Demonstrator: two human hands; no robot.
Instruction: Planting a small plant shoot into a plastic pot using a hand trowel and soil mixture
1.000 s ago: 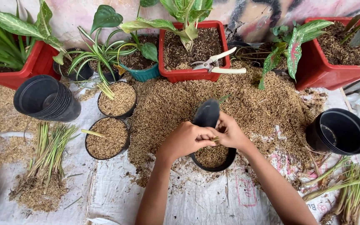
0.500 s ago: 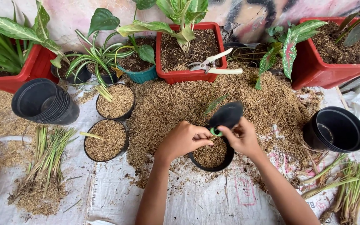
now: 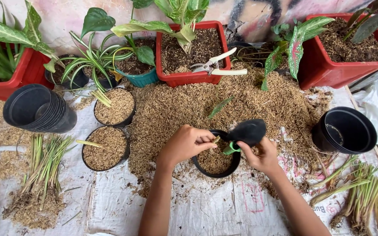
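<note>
My left hand point(image 3: 187, 143) pinches a thin pale plant cutting point(image 3: 215, 140) upright over a small black pot point(image 3: 215, 161) partly filled with rice husk. My right hand point(image 3: 261, 155) grips the green handle of a black scoop point(image 3: 246, 132), whose blade is tilted just to the right of the pot's rim. Both hands hover at the pot, in front of a big heap of rice husk point(image 3: 224, 105).
Two husk-filled black pots point(image 3: 106, 148) stand at left beside a stack of empty black pots point(image 3: 38, 109). Another empty black pot point(image 3: 344, 131) sits at right. Bundles of cuttings point(image 3: 44, 164) lie left and right. White pruning shears point(image 3: 213, 65) rest on a red planter point(image 3: 193, 78).
The scoop swung from above the pot over to its right side, and my right hand moved right and down. My left hand stays at the pot with the cutting.
</note>
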